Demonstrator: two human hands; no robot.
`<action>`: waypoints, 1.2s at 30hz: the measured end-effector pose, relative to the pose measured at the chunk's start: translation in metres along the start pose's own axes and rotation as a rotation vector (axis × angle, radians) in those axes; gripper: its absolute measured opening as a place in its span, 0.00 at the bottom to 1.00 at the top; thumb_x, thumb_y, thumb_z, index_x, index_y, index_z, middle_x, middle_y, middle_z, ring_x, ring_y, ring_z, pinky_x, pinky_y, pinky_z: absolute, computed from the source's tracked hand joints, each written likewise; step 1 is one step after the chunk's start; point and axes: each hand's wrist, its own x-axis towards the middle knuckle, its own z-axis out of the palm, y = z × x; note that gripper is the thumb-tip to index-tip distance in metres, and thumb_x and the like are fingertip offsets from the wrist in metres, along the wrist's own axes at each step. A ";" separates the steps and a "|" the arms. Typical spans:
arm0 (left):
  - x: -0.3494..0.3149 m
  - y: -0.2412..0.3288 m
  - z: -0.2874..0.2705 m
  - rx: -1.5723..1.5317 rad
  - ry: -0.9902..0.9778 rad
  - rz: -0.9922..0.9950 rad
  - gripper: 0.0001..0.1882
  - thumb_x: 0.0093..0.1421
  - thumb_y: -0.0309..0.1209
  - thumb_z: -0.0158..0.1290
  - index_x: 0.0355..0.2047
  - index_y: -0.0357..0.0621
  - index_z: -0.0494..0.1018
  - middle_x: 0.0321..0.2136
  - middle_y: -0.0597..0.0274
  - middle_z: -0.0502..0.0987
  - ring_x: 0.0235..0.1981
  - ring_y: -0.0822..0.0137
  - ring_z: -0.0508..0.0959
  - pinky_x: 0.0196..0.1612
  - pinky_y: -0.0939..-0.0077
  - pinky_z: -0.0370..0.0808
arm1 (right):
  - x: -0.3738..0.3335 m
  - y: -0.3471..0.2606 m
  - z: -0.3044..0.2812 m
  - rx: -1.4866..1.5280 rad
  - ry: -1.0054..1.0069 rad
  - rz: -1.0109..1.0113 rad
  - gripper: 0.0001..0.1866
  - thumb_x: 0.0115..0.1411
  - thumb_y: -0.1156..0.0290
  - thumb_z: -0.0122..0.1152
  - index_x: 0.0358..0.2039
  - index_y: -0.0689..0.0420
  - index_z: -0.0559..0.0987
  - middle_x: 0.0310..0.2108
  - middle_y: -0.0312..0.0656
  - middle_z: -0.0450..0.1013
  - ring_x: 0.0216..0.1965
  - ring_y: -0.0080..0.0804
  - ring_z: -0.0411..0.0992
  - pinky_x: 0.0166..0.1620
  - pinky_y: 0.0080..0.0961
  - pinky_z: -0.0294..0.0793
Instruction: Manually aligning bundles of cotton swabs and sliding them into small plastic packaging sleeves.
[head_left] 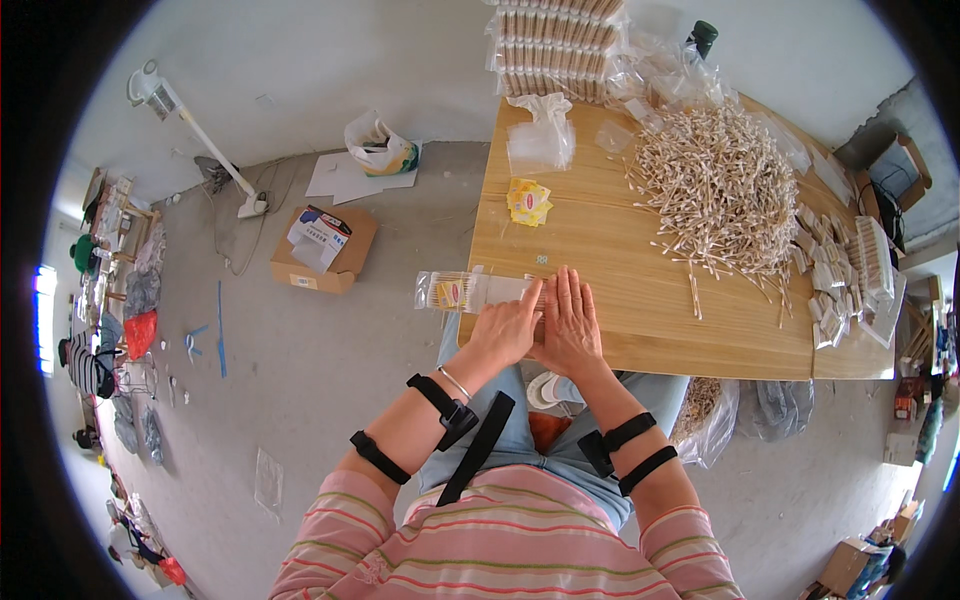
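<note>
At the table's near left edge, my left hand reaches toward my right hand with its index finger stretched out. Its other fingers look curled under, and what they may hold is hidden. The right hand's fingers lie straight and side by side, right against the left fingertip. Between the two hands a narrow pale strip shows, too covered to name. Just left of them lies a clear plastic bag of cotton swabs with a yellow card inside, partly overhanging the table edge. Clear plastic film stretches from it toward the hands.
A large heap of loose cotton swabs covers the table's right half. Yellow cards and clear empty bags lie farther back. Packed swab bundles are stacked behind; small packs lie right. A cardboard box stands on the floor.
</note>
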 end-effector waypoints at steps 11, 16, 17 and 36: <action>0.011 0.006 -0.019 0.037 0.096 -0.033 0.17 0.62 0.37 0.48 0.49 0.44 0.65 0.31 0.47 0.78 0.33 0.49 0.79 0.34 0.58 0.75 | 0.000 0.003 0.000 -0.009 -0.030 0.008 0.57 0.47 0.34 0.55 0.63 0.69 0.53 0.67 0.58 0.45 0.70 0.49 0.39 0.69 0.42 0.37; 0.042 -0.022 -0.012 0.012 0.505 0.200 0.08 0.54 0.30 0.56 0.34 0.43 0.72 0.31 0.57 0.75 0.33 0.53 0.77 0.32 0.58 0.75 | 0.000 -0.002 -0.002 0.037 0.021 -0.003 0.62 0.45 0.26 0.50 0.63 0.71 0.53 0.67 0.58 0.45 0.70 0.49 0.39 0.68 0.44 0.37; 0.047 -0.026 -0.010 0.013 0.501 0.206 0.08 0.54 0.30 0.56 0.34 0.43 0.72 0.31 0.57 0.75 0.33 0.53 0.77 0.32 0.58 0.75 | -0.001 -0.002 -0.002 0.038 0.023 0.004 0.62 0.45 0.26 0.50 0.63 0.71 0.53 0.67 0.58 0.45 0.70 0.49 0.39 0.68 0.44 0.37; 0.025 -0.003 0.029 -0.568 0.408 0.114 0.16 0.62 0.29 0.46 0.50 0.38 0.68 0.47 0.52 0.70 0.48 0.57 0.71 0.50 0.66 0.69 | -0.007 -0.001 -0.004 0.098 0.013 -0.007 0.51 0.54 0.38 0.52 0.63 0.70 0.54 0.67 0.56 0.47 0.70 0.46 0.40 0.70 0.38 0.36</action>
